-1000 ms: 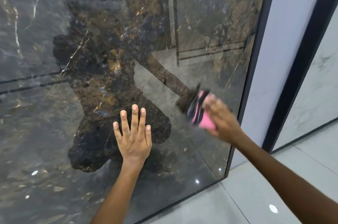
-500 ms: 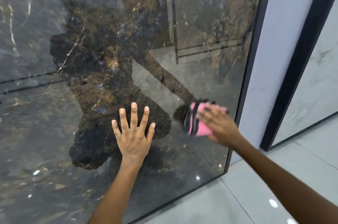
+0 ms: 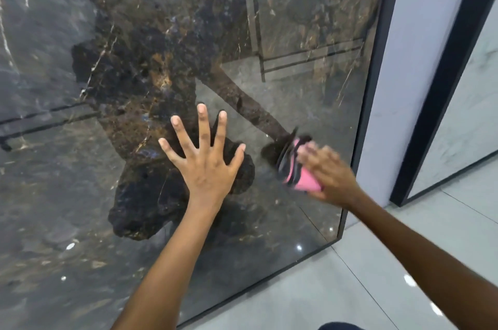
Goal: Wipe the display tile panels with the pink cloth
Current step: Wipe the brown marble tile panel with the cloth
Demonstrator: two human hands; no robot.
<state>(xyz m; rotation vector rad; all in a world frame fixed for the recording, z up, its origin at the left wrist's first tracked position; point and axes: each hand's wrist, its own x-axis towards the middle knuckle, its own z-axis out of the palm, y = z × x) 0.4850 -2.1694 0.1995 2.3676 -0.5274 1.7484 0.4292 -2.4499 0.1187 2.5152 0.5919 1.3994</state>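
A: Going left to right, what was there?

B: The dark marble display panel [image 3: 80,195] filled the left and centre of the frame, glossy and full of reflections. At centre the left hand [image 3: 204,165] lay flat on it, fingers straight and spread apart, holding nothing. To the right of it the pink cloth [image 3: 303,177] sat against the panel near the panel's black right edge, with the right hand [image 3: 330,176] on it. That hand was blurred, so I could not tell if its fingers were curled round the cloth or only pressing it. Further right stood a pale panel [image 3: 398,87] and the grey floor [image 3: 377,275].

A: What could have gone wrong?

B: I judged the bare palm might leave smears on the gloss. The cloth might also slip past the edge, since it was close to it.

A: Any containers?

B: None showed.
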